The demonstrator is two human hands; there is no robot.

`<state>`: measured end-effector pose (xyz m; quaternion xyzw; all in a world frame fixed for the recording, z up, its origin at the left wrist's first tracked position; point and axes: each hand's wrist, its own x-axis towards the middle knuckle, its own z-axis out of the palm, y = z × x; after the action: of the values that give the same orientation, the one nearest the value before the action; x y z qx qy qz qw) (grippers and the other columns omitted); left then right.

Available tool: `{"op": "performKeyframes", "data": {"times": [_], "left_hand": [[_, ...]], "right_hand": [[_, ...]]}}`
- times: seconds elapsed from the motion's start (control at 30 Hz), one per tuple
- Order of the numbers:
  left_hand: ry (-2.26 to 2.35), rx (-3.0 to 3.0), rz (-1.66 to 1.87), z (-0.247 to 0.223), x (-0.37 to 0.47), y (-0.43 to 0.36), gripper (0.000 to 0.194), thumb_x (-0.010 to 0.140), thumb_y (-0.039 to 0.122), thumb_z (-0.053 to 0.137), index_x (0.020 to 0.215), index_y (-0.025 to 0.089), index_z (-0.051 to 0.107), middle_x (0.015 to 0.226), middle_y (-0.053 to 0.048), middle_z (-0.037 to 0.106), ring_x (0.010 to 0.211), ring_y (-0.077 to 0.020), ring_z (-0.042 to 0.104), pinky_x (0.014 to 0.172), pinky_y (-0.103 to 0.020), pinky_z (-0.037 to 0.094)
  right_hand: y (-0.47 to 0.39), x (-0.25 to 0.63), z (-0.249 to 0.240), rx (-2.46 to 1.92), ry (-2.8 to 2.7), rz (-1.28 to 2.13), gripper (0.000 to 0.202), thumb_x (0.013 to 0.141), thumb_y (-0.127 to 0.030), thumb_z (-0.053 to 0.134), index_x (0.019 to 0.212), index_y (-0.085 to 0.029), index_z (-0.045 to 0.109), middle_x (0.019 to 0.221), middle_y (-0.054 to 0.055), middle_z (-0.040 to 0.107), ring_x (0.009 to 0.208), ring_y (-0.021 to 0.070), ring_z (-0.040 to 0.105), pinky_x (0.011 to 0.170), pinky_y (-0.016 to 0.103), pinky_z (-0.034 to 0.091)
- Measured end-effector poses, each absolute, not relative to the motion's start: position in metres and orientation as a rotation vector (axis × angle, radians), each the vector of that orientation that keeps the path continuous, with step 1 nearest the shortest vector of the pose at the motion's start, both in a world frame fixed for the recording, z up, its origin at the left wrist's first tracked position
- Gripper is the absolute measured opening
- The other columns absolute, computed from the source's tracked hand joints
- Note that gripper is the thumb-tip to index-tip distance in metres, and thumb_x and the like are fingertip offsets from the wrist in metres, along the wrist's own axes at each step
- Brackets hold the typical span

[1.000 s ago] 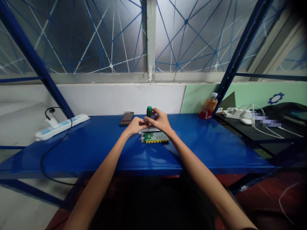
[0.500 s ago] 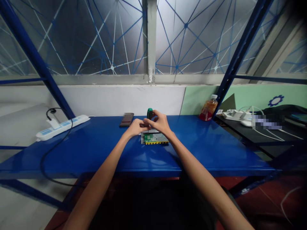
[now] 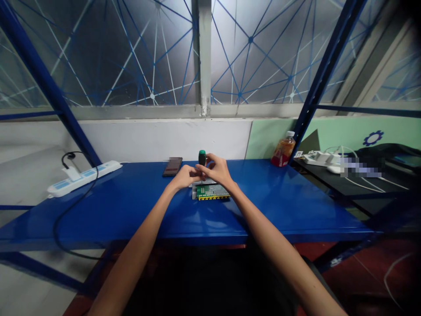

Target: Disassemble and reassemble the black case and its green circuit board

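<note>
A screwdriver (image 3: pixel 202 157) with a green and black handle stands upright over a green circuit board (image 3: pixel 206 190), which sits in an open metal case with a yellow-edged row of ports along its front. My right hand (image 3: pixel 219 170) is closed around the lower handle from the right, its fingers curled. From the left, my left hand (image 3: pixel 186 176) pinches at the shaft just below the handle, its fingertips meeting those of the right hand. The hands cover the back part of the case, and I cannot make out exactly where the tip rests.
On the blue table (image 3: pixel 125 215), a dark phone (image 3: pixel 173 166) lies behind my left hand. A white power strip (image 3: pixel 85 177) with a black cable (image 3: pixel 70 204) is at the left. A bottle (image 3: pixel 283 150) of reddish drink stands back right, by a blue post.
The whole view has shifted slightly. The green on the screwdriver's handle shows differently, with more black facing me. Both hands keep nearly the same place over the board.
</note>
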<state>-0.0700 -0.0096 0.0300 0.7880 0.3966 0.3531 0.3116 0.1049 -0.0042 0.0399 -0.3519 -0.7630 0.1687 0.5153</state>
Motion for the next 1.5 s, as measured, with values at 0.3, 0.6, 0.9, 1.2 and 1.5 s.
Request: {"op": "performKeyframes", "data": {"times": [0.3,0.6,0.9,1.2,1.5], "left_hand": [[1.17,2.073,0.986,0.0312,-0.0669,-0.0116,0.023,0.068,0.031,0.075,0.08,0.011,0.077,0.081,-0.009,0.076,0.076,-0.0226,0.068,0.073,-0.031,0.05],[1.166,2.065,0.986,0.0341,-0.068,-0.0132,0.017,0.068,0.027,0.074,0.077,0.013,0.078,0.08,-0.009,0.076,0.078,-0.0228,0.069,0.075,-0.03,0.05],[1.131,2.06,0.952,0.0349,-0.0679,-0.0146,0.019,0.068,0.029,0.072,0.077,0.012,0.077,0.082,-0.009,0.076,0.079,-0.0224,0.068,0.075,-0.029,0.049],[1.103,2.062,0.931,0.0353,-0.0695,-0.0141,0.018,0.071,0.03,0.071,0.076,0.014,0.078,0.083,-0.008,0.076,0.081,-0.022,0.068,0.076,-0.029,0.049],[1.155,2.068,0.958,0.0367,-0.0649,-0.0176,0.024,0.068,0.031,0.074,0.082,0.012,0.077,0.084,-0.009,0.076,0.082,-0.0236,0.068,0.077,-0.031,0.049]], "right_hand": [[-0.0022,0.1049,0.0385,-0.88,-1.851,0.343,0.031,0.078,-0.047,0.065,0.09,-0.019,0.063,0.076,0.001,0.066,0.06,0.0117,0.058,0.057,0.025,0.041],[-0.002,0.1046,0.0375,-0.872,-1.837,0.322,0.035,0.077,-0.049,0.066,0.098,-0.02,0.063,0.077,0.001,0.066,0.06,0.0119,0.057,0.058,0.025,0.042],[-0.0047,0.1048,0.0399,-0.888,-1.854,0.329,0.032,0.08,-0.051,0.062,0.088,-0.02,0.06,0.078,0.002,0.066,0.06,0.0123,0.058,0.057,0.025,0.041],[-0.0065,0.1046,0.0403,-0.886,-1.854,0.34,0.034,0.08,-0.054,0.061,0.09,-0.021,0.06,0.079,0.002,0.066,0.061,0.0135,0.059,0.057,0.027,0.042],[-0.0072,0.1038,0.0408,-0.901,-1.852,0.309,0.031,0.082,-0.051,0.059,0.076,-0.021,0.054,0.075,0.001,0.065,0.058,0.0122,0.057,0.054,0.025,0.039]]}}
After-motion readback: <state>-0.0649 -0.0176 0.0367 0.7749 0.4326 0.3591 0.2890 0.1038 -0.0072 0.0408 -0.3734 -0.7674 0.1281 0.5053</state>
